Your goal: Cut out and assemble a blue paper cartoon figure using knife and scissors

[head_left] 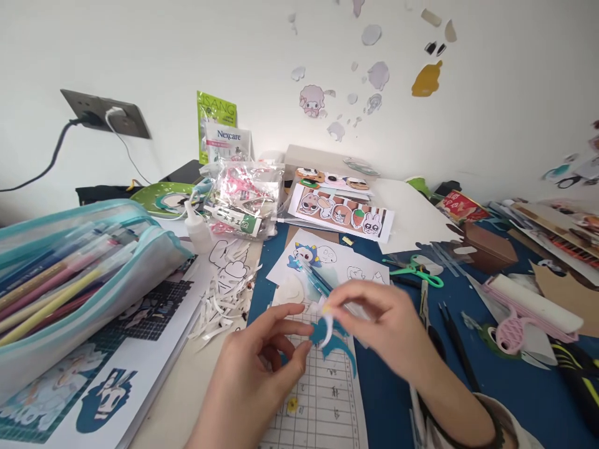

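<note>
My right hand is closed in a pinch on a small curved white paper strip, which hangs down from the fingertips. A small yellow spot shows at the pinch. Facing it from the left is my left hand, its fingers curved and apart, thumb and fingertips at the left edge of a blue paper cutout. Whether they touch the cutout I cannot tell. Under both hands lies a gridded sheet with handwriting and a small yellow piece. Behind them, pens rest on a drawing sheet with a blue cartoon figure.
An open pencil case full of pens fills the left side, beside paper scraps and a white squeeze bottle. Green-handled scissors, black tweezers and a pink-handled roller lie right. A clear bag stands behind.
</note>
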{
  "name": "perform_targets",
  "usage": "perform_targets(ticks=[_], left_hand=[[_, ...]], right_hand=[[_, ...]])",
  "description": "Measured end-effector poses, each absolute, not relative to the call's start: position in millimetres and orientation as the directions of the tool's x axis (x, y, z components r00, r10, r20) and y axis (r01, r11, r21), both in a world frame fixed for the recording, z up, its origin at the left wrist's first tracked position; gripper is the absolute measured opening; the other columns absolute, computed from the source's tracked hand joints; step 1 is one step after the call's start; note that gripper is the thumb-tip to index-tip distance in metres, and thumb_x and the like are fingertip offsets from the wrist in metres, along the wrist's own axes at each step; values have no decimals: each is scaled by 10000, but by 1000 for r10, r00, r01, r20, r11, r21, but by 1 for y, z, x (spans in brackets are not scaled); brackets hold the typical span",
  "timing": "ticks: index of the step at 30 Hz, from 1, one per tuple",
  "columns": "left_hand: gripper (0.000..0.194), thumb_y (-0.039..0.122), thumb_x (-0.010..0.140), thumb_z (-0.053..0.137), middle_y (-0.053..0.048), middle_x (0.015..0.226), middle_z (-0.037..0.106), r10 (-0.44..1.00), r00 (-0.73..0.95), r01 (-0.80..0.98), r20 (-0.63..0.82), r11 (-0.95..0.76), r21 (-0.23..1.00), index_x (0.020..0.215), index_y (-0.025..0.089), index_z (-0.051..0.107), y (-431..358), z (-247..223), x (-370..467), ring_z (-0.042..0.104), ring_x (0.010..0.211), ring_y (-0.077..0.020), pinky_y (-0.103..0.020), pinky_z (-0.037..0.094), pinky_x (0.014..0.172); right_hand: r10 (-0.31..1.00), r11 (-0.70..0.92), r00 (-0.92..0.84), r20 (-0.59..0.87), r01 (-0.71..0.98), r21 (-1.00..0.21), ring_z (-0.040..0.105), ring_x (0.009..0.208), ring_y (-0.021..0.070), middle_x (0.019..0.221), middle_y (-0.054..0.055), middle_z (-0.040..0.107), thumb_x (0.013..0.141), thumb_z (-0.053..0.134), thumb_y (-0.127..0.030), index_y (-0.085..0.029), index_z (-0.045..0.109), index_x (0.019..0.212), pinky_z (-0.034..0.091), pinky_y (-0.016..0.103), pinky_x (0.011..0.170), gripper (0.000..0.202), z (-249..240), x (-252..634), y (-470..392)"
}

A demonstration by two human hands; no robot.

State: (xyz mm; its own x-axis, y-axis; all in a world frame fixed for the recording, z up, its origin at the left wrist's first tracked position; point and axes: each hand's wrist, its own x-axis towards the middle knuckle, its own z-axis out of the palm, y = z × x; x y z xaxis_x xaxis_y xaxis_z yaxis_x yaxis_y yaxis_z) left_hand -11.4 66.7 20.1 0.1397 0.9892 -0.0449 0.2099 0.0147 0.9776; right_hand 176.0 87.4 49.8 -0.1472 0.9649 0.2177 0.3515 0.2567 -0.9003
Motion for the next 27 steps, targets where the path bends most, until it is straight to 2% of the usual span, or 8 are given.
perform_targets(ticks=[3, 5, 8, 13, 21, 27], left_hand=[[266, 277, 773, 622, 21, 879, 774, 986, 165, 237, -19, -21, 971, 1038, 271, 644, 65, 15, -15, 617, 549, -118, -201, 480, 474], [248, 289, 801, 614, 23, 892, 766, 985, 174, 264, -9, -38, 964, 1048, 279, 632, 64, 12, -17, 606, 547, -116, -205, 481, 475], [220, 324, 836, 598, 18, 908, 756, 983, 183, 275, 8, -59, 960, 1052, 284, 618, 65, 8, -20, 603, 555, -121, -213, 493, 480], [194, 330, 853, 597, 22, 893, 743, 980, 186, 255, 71, -118, 960, 1041, 285, 606, 64, 6, -24, 612, 566, -118, -202, 522, 493], [189, 327, 848, 601, 26, 850, 733, 979, 161, 279, 125, -167, 946, 1031, 281, 615, 63, 9, -25, 620, 549, -116, -185, 522, 465], [211, 365, 853, 592, 12, 861, 737, 984, 150, 331, 99, -144, 932, 1046, 281, 611, 61, 9, -25, 657, 591, -143, -195, 519, 453]], right_hand=[[951, 114, 206, 231, 462, -879, 697, 669, 195, 729, 32, 747, 710, 709, -287, -210, 695, 718, 554, 286, 622, 79, 46, 204, 108], [923, 42, 307, 233, 521, -853, 712, 718, 231, 745, 57, 752, 696, 695, -308, -199, 693, 747, 554, 316, 635, 121, 41, 220, 122], [928, 28, 292, 230, 563, -826, 723, 723, 255, 722, 70, 752, 687, 668, -287, -192, 682, 725, 559, 340, 643, 103, 31, 228, 137], [952, 71, 180, 249, 660, -748, 736, 744, 245, 745, 54, 759, 712, 609, -212, -206, 670, 713, 567, 340, 692, 61, 21, 217, 147], [965, 113, 50, 258, 806, -581, 709, 793, 253, 792, 42, 768, 726, 591, -123, -229, 696, 719, 520, 381, 781, 149, 19, 219, 146], [965, 95, 66, 252, 810, -578, 660, 853, 263, 772, 49, 747, 709, 608, -121, -229, 712, 701, 473, 418, 850, 151, 25, 216, 147]])
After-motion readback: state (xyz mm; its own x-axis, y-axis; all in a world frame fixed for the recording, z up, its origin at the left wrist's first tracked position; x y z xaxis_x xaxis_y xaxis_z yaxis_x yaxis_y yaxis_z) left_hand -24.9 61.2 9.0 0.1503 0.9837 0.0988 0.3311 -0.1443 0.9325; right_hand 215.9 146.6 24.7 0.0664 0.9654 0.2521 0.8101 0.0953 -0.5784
